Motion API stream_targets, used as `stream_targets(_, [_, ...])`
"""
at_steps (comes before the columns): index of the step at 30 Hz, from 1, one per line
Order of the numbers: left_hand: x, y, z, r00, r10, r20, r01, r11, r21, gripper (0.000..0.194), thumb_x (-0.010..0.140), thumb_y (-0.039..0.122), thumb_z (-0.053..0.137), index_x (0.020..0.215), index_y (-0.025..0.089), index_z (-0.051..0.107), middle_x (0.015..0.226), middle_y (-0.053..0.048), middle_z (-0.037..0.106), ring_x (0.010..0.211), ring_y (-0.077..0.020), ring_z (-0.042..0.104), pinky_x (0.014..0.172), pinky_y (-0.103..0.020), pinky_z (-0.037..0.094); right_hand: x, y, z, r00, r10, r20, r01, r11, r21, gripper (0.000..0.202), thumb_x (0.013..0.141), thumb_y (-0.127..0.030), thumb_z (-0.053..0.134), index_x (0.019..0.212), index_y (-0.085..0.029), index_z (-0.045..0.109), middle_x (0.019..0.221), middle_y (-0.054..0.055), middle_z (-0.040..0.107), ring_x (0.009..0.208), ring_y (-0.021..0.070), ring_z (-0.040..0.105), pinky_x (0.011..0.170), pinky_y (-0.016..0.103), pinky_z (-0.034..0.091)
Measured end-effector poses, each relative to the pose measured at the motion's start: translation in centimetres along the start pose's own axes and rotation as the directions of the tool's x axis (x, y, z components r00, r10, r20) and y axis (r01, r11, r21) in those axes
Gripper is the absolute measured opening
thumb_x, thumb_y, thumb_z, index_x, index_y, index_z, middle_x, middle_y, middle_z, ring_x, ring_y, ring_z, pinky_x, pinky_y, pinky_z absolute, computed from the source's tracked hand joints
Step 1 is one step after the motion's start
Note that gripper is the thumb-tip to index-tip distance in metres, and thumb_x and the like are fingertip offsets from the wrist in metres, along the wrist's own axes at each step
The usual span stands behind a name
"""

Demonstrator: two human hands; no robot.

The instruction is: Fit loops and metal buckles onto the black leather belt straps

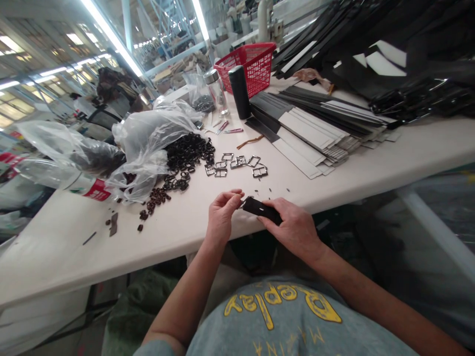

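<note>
My right hand [293, 225] grips a short black strap piece [261, 208] with a small light slot in it, thumb below and fingers above. At the strap's left end a small metal buckle [246, 200] shows in part. My left hand [224, 210] pinches at that buckle between thumb and forefinger; the fingers hide much of it. Beyond my hands lie several silver rectangular buckles [239, 162] on the white table [185, 217]. To their left is a heap of black loops [189, 153], with smaller brown loops [158, 198] nearer me.
Clear plastic bags [148, 128] and a lying plastic bottle [55, 175] are at the left. A glass bottle [217, 94], a black cylinder [240, 93] and a red basket [256, 64] stand at the back. Stacked black and white strips [311, 133] lie to the right.
</note>
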State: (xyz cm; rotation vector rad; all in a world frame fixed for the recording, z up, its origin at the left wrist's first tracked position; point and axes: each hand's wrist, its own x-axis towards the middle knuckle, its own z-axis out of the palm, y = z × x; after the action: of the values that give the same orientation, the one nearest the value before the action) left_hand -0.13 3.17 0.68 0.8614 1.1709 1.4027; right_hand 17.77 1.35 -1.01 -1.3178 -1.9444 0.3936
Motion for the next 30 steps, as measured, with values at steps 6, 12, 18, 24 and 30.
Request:
stream_targets(6, [-1.4,-1.1,0.4,0.997,-0.069,0.027,0.069,0.998,0.008,0.021,0.072,0.034,0.082,0.069,0.017,0.07,0.092,-0.001,0.073,0.083,-0.0119,0.064,0.079,-0.023,0.049,0.0,-0.3,0.3,0.999,-0.025,-0.038,0.023,0.998,-0.054,0.02,0.09,-0.03,0.062,0.107,-0.019,0.065,0.096,0.009,0.072,0.091,0.0275,0.068,0.077,0.036,0.051])
stream_targets(12, [-2.0,-1.1,0.9,0.997,0.081,0.016,-0.083,0.984,0.155,0.017,0.073,0.033,0.08,0.07,0.018,0.072,0.072,0.001,0.069,0.072,-0.0122,0.06,0.078,-0.026,0.049,0.4,-0.5,-0.1,0.99,0.13,0.047,-0.135,0.98,0.147,0.026,0.085,-0.032,0.066,0.109,-0.021,0.065,0.098,0.006,0.074,0.087,0.0242,0.069,0.074,0.032,0.049])
stream_targets(18, [-1.7,-0.2,0.4,0.992,0.122,0.022,-0.124,0.973,0.197,0.017,0.073,0.032,0.08,0.07,0.018,0.071,0.069,0.002,0.068,0.069,-0.012,0.058,0.072,-0.025,0.048,0.5,-0.1,-1.9,0.901,0.114,0.418,-0.244,0.931,0.272,0.019,0.087,-0.033,0.053,0.078,-0.02,0.064,0.065,-0.001,0.062,0.061,0.0164,0.056,0.056,0.027,0.036])
stream_targets(24, [-2.6,-0.8,0.6,0.998,0.049,0.051,-0.057,0.985,0.162,0.016,0.073,0.031,0.08,0.071,0.017,0.072,0.069,0.001,0.069,0.068,-0.0111,0.059,0.071,-0.023,0.048,-0.2,-0.5,-1.5,0.92,0.069,0.386,-0.232,0.89,0.393,0.021,0.091,-0.029,0.045,0.081,-0.02,0.061,0.075,0.003,0.067,0.07,0.0176,0.059,0.064,0.028,0.041])
stream_targets(30, [-3.1,-1.8,2.0,0.999,0.031,0.01,-0.031,0.999,0.016,0.019,0.068,0.033,0.082,0.076,0.018,0.072,0.068,0.002,0.067,0.057,-0.0094,0.056,0.055,-0.022,0.048,-0.4,-1.1,-0.5,0.961,0.091,0.262,-0.206,0.866,0.456,0.019,0.093,-0.029,0.048,0.079,-0.021,0.056,0.071,0.001,0.067,0.065,0.0165,0.061,0.063,0.027,0.042])
